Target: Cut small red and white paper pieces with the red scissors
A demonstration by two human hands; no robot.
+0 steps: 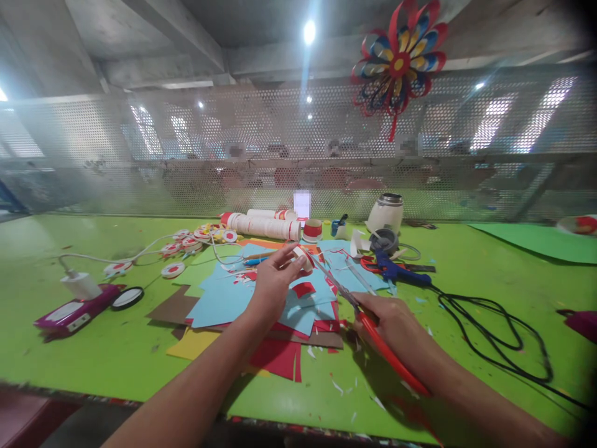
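My left hand [273,283] pinches a small red and white paper piece [302,256] above a pile of light blue paper sheets [224,298]. In my right hand [389,317] are red-handled scissors [368,323], their blades [333,283] reaching up and left to the paper piece. Red paper scraps [280,358] lie under and in front of the blue sheets, with a yellow sheet [191,343] and a brown sheet [175,308] to the left.
On the green table [93,348] are a blue glue gun [396,270] with a black cable [489,323], white paper rolls [265,225], red-white paper discs [186,242], a white charger [80,285], a purple device [74,313], a white pot [386,214]. A paper pinwheel [400,59] hangs on the mesh partition.
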